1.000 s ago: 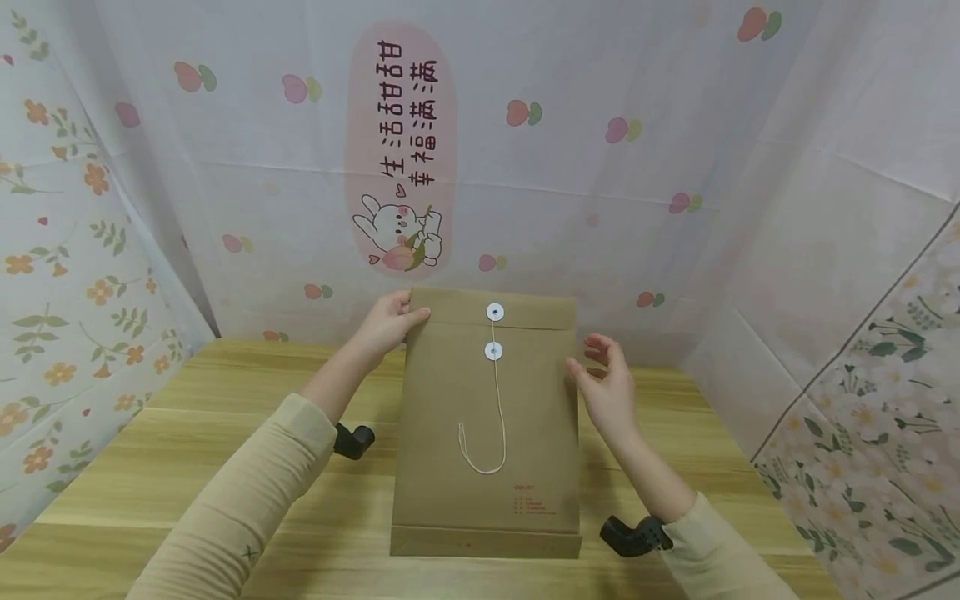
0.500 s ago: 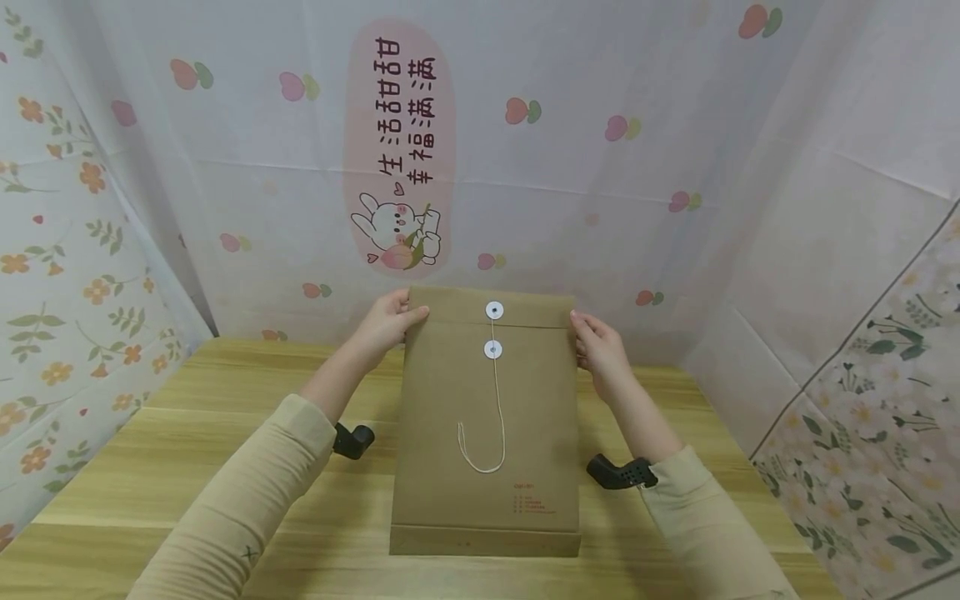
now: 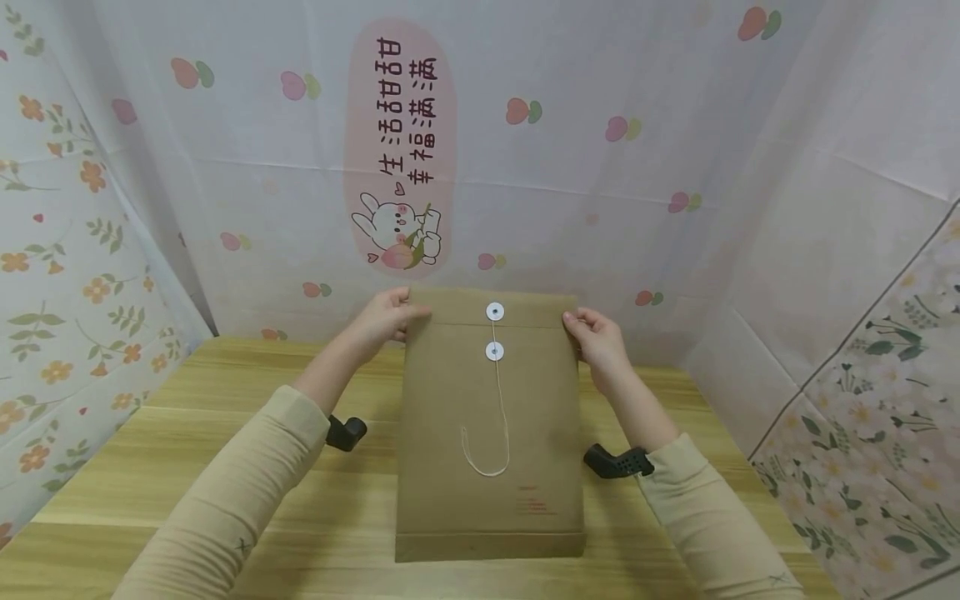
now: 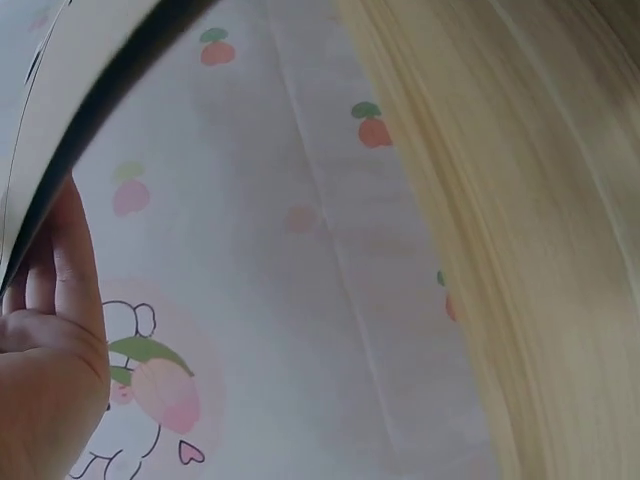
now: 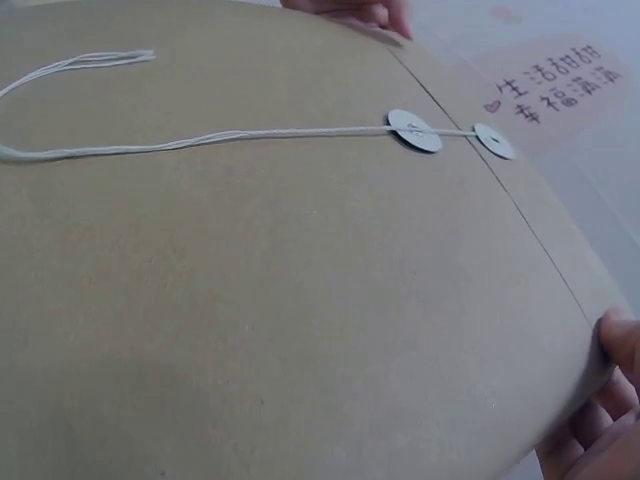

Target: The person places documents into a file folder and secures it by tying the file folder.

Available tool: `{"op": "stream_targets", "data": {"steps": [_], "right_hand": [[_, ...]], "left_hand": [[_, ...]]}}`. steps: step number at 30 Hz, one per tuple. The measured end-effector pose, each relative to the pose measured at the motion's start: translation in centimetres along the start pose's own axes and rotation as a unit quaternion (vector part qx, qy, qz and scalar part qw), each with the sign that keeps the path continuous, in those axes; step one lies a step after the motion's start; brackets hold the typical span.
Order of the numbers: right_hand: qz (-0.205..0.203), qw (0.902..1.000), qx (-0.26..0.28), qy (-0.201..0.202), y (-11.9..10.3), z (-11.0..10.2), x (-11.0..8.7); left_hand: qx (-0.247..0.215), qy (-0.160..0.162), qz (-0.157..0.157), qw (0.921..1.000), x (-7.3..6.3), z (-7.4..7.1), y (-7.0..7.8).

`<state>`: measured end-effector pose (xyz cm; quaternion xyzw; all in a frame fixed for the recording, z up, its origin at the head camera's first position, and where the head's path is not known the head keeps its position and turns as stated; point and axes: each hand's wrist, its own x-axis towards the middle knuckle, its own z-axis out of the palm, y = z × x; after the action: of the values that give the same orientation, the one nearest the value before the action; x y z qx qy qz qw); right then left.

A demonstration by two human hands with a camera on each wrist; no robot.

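A brown kraft paper document envelope (image 3: 450, 400) is held up by both hands, its flap at the top. Two white round button discs (image 3: 494, 352) sit one above the other, and a white string (image 3: 507, 433) runs down from them into a loose hook. My left hand (image 3: 378, 323) grips the upper left edge, thumb on the front and fingers behind. At the upper right edge, my right hand (image 3: 602, 340) pinches the envelope with the thumb in front. In the right wrist view the right thumb (image 5: 618, 340) presses near the flap's crease.
Below lies a wood-grain table (image 3: 247, 467). A white curtain (image 3: 570, 208) with printed fruit and a rabbit hangs behind it, and floral cloths (image 3: 67, 275) flank the sides. Each wrist carries a black camera mount (image 3: 618, 462).
My right hand has moved up and in from beside the envelope and taken hold of its upper right edge. The envelope's lower end has shifted slightly right and toward me.
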<state>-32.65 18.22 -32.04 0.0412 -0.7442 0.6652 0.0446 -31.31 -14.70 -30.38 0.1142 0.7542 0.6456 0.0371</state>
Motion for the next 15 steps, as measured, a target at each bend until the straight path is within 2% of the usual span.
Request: {"op": "stream_targets", "data": {"steps": [4,8,12,15], "right_hand": [[-0.011,0.9997,-0.017,-0.01,-0.3,0.0,0.3],[-0.02,0.9985,-0.038,-0.035,-0.5,0.0,0.4],[-0.025,0.9952,-0.068,-0.066,-0.8,0.1,0.2],[-0.031,0.9896,-0.101,-0.098,-1.0,0.4,0.1]], "left_hand": [[0.026,-0.017,-0.001,0.9995,0.0,-0.4,0.7],[0.063,-0.062,0.001,0.9961,-0.2,-0.7,1.5],[0.113,-0.129,-0.012,0.9851,-0.7,-0.7,2.0],[0.135,-0.175,-0.028,0.9749,-1.0,-0.1,2.3]]}}
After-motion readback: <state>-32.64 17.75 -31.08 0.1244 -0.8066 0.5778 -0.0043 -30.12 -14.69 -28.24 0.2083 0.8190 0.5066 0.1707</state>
